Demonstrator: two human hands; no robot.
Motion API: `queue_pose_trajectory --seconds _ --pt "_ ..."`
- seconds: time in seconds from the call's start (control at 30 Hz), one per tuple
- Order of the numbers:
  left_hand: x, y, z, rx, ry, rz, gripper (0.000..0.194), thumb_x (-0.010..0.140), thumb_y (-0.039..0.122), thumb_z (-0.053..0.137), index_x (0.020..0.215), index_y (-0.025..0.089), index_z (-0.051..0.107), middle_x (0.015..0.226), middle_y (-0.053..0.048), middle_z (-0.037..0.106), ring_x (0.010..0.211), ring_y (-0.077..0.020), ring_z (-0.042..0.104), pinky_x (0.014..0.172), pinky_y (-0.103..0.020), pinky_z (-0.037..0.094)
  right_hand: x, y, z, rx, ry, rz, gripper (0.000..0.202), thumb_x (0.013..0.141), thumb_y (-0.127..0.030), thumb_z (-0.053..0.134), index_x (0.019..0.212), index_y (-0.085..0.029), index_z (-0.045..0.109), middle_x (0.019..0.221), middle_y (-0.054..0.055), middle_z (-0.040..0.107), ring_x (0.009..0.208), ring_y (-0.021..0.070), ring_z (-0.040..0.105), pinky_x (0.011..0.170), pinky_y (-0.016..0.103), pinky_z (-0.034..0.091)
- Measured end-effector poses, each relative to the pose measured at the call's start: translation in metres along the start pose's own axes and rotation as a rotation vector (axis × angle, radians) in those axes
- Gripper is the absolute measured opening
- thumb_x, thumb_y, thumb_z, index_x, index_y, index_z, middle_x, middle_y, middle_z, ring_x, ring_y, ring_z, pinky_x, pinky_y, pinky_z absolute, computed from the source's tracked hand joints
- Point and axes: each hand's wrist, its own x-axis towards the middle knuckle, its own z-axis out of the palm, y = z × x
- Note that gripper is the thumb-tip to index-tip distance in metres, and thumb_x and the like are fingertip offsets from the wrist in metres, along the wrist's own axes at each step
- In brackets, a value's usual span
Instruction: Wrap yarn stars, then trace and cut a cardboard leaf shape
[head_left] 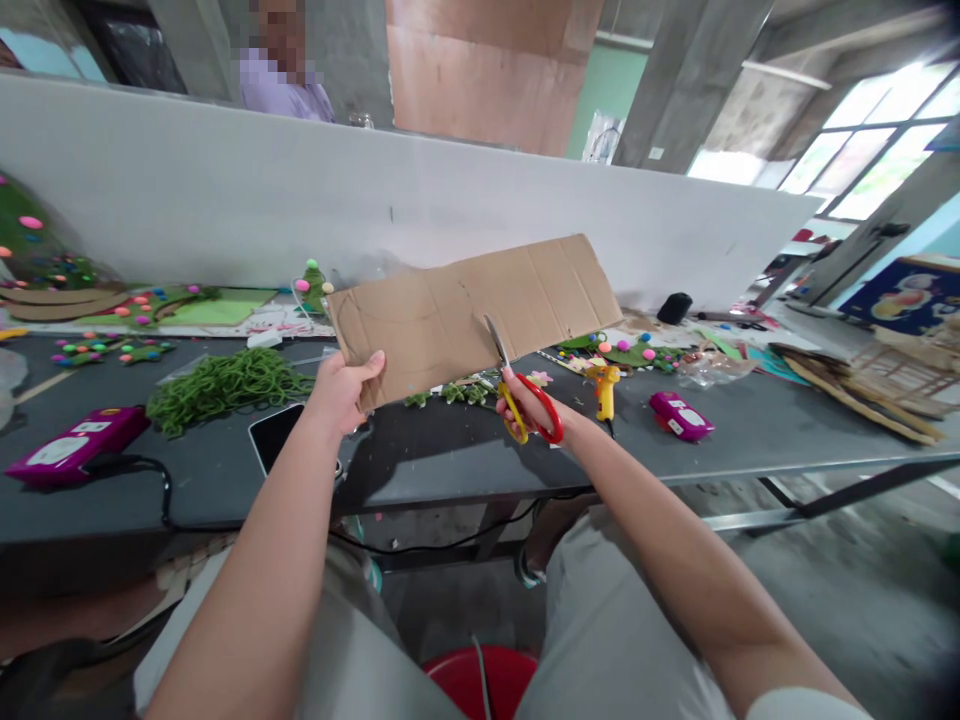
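Note:
A long piece of brown cardboard (442, 310) is held up above the table, tilted with its right end higher. My left hand (347, 388) grips its lower left corner, thumb on the near face. In my right hand (529, 402) is a pair of scissors (551, 408) with one red and one yellow handle loop. Its blades point up and left and lie at the lower edge of the cardboard; whether they have cut into it I cannot tell. Faint curved lines show on the cardboard's face. Below it, a phone or tablet (271, 440) lies near my left forearm.
Green yarn (229, 388) is heaped on the left beside a purple package (79, 445). A yellow glue gun (604, 388) and another purple package (681, 415) lie to the right. A white partition (225, 190) stands behind the table; a person (281, 75) is beyond it.

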Motion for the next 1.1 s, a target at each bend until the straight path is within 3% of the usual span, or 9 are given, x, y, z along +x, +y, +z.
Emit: queue_pose_trajectory --seconds 0.17,0.27,0.33,0.43,0.53,0.63,0.73,0.87,1.1 --pt "-0.002 0.005 -0.002 -0.059 -0.089 0.024 0.038 0.06 0.018 0.093 0.093 0.015 0.075 0.097 -0.012 0.079 0.112 -0.036 0.072 0.097 -0.048 0.06 0.001 -0.002 0.004 -0.041 0.073 -0.105 0.072 0.083 -0.086 0.05 0.061 -0.018 0.053 0.049 -0.001 0.047 0.04 0.0104 0.049 0.038 0.022 0.04" --pt "-0.02 0.004 0.009 -0.173 -0.18 0.104 0.047 0.066 0.057 0.088 0.096 0.023 0.074 0.115 -0.008 0.077 0.13 -0.031 0.062 0.109 -0.044 0.053 0.002 -0.006 0.013 -0.024 0.161 -0.158 0.072 0.085 -0.086 0.046 0.058 -0.02 0.047 0.047 -0.003 0.043 0.036 0.0096 0.045 0.035 0.022 0.04" --pt "-0.033 -0.002 0.021 -0.228 -0.268 0.097 0.063 0.064 0.081 0.075 0.089 0.023 0.073 0.113 -0.011 0.076 0.131 -0.036 0.06 0.108 -0.054 0.053 0.003 -0.009 0.02 -0.017 0.214 -0.18 0.071 0.086 -0.086 0.044 0.057 -0.02 0.046 0.046 -0.003 0.043 0.035 0.0099 0.045 0.035 0.023 0.041" --pt "-0.046 -0.018 0.043 -0.226 -0.305 0.011 0.049 0.053 0.05 0.097 0.077 0.017 0.071 0.103 -0.014 0.077 0.119 -0.0383 0.067 0.098 -0.051 0.057 0.003 -0.01 0.032 -0.049 0.282 -0.228 0.069 0.083 -0.084 0.052 0.055 -0.021 0.047 0.043 -0.002 0.042 0.033 0.0118 0.047 0.033 0.024 0.038" --pt "-0.043 -0.035 0.062 -0.223 -0.159 0.02 0.035 0.062 0.036 0.096 0.078 0.015 0.073 0.086 -0.008 0.077 0.093 -0.0259 0.075 0.084 -0.036 0.059 0.004 -0.009 0.043 -0.088 0.323 -0.284 0.066 0.081 -0.08 0.06 0.054 -0.021 0.048 0.04 -0.003 0.04 0.033 0.0126 0.047 0.034 0.023 0.035" --pt "-0.035 -0.043 0.073 -0.287 -0.017 0.035 0.029 0.068 0.033 0.092 0.086 0.017 0.074 0.086 -0.003 0.077 0.077 -0.0167 0.072 0.075 -0.028 0.058 0.006 -0.006 0.054 -0.111 0.331 -0.33 0.064 0.08 -0.074 0.066 0.052 -0.02 0.048 0.04 -0.004 0.038 0.036 0.0106 0.045 0.037 0.021 0.033" --pt "-0.029 -0.042 0.076 -0.338 0.076 0.039 0.026 0.071 0.031 0.09 0.085 0.018 0.073 0.088 -0.003 0.077 0.073 -0.0143 0.071 0.068 -0.024 0.057 0.008 -0.004 0.061 -0.106 0.31 -0.357 0.063 0.08 -0.07 0.068 0.052 -0.019 0.046 0.041 -0.004 0.039 0.039 0.0089 0.042 0.039 0.02 0.03" --pt "-0.025 -0.039 0.074 -0.346 0.112 0.043 0.024 0.069 0.026 0.09 0.085 0.017 0.074 0.087 -0.004 0.078 0.073 -0.0148 0.071 0.067 -0.024 0.058 0.011 -0.002 0.066 -0.047 0.248 -0.33 0.062 0.081 -0.074 0.066 0.057 -0.02 0.046 0.044 -0.005 0.038 0.039 0.0086 0.041 0.038 0.02 0.029" --pt "-0.021 -0.043 0.074 -0.306 0.111 0.079 0.025 0.067 0.025 0.091 0.085 0.015 0.076 0.092 -0.006 0.079 0.075 -0.0156 0.072 0.063 -0.023 0.058 0.007 -0.013 0.069 0.092 0.102 -0.178 0.064 0.085 -0.082 0.053 0.07 -0.02 0.05 0.055 -0.005 0.042 0.042 0.0077 0.043 0.041 0.021 0.041"
